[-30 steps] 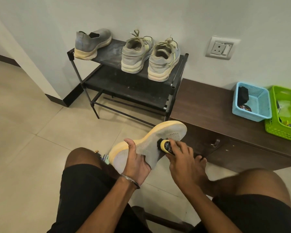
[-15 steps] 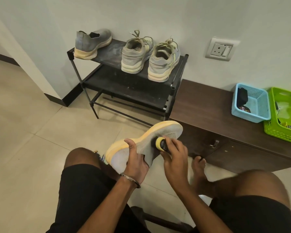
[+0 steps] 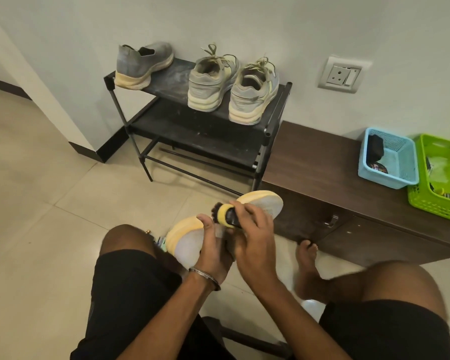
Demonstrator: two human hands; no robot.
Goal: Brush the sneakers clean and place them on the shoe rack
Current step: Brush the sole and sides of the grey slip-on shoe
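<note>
Pale tiled floor (image 3: 50,203), plain wall with a socket plate (image 3: 342,77). Black shoe rack (image 3: 205,131) carries three grey sneakers on its top shelf; a low brown cabinet (image 3: 322,162) beside it bears a blue basket (image 3: 403,172) and a green basket (image 3: 442,203). Left hand (image 3: 213,253) grips the grey sneaker (image 3: 190,242), sole up, over the lap. Right hand (image 3: 255,237) grips the brush (image 3: 222,213), now further toward the heel than half a second ago.

Grey knit sneaker with yellow foam sole (image 3: 190,245): tilted, sole facing up-left, above knees. Black brush with yellow band (image 3: 225,213): bristles against sneaker side. Matching grey sneaker (image 3: 140,64): left end of black metal shoe rack (image 3: 244,118), top shelf.
</note>
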